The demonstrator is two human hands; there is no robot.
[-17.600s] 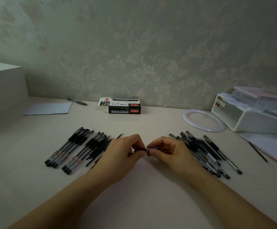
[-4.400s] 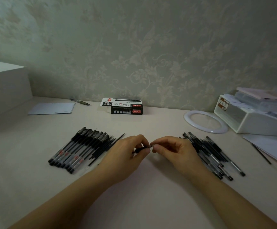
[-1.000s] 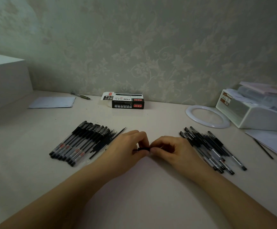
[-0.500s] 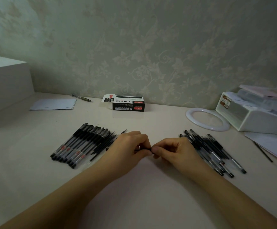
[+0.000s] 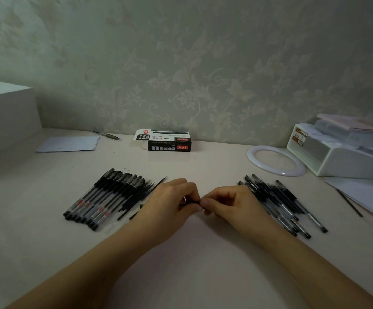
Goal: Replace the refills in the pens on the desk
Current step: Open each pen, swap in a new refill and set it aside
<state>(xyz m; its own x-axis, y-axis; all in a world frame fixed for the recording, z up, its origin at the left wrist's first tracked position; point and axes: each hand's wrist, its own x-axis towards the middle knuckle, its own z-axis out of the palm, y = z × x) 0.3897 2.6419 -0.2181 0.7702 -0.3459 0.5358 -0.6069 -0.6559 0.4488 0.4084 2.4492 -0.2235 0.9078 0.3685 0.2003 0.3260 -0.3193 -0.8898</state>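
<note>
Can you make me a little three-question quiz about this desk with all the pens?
1. True or false: the left hand and right hand pinch one thin black pen together.
2. What lies right of the black-and-red cardboard box: A) white plastic ring, B) green cup, C) scissors?
3. Fill in: the neat row of black-capped clear pens lies on the person's ____ side.

Key: 1 true; 2 A; 3 left.

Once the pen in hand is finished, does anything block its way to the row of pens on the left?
Nothing visible does. Both the left hand and right hand pinch the pen; bare desk leads to the left row.
</note>
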